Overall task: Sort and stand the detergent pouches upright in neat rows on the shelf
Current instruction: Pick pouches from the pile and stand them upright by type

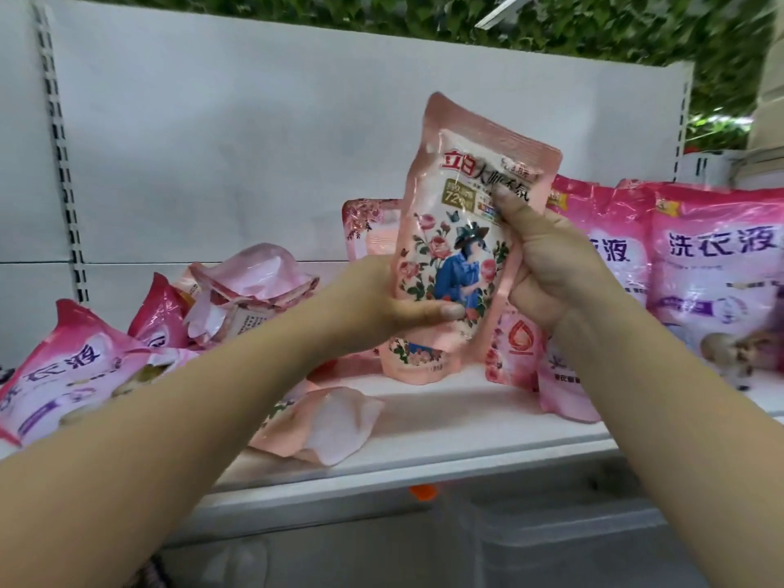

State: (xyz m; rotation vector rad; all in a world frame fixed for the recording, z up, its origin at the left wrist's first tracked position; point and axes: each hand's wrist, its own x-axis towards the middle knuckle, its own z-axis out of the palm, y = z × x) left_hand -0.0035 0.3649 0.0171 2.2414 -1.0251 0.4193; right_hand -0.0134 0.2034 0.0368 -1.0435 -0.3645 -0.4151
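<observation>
I hold a pale pink detergent pouch (462, 231) with roses and a figure in blue upright above the white shelf (445, 422). My left hand (382, 299) grips its lower left edge, thumb across the front. My right hand (547, 265) grips its right edge, thumb pressed on the label. Behind it another rose pouch (367, 227) stands by the back wall. Bright pink pouches (717, 269) with blue lettering stand to the right. To the left, a heap of pouches (237, 290) lies tumbled, and one pink pouch (55, 375) lies on its side.
A pale pink pouch (326, 422) lies flat near the shelf's front edge, under my left forearm. A white back panel (254, 142) with slotted uprights closes the shelf behind. Green foliage (551, 19) shows above. An orange tag (423, 492) sits on the shelf's front lip.
</observation>
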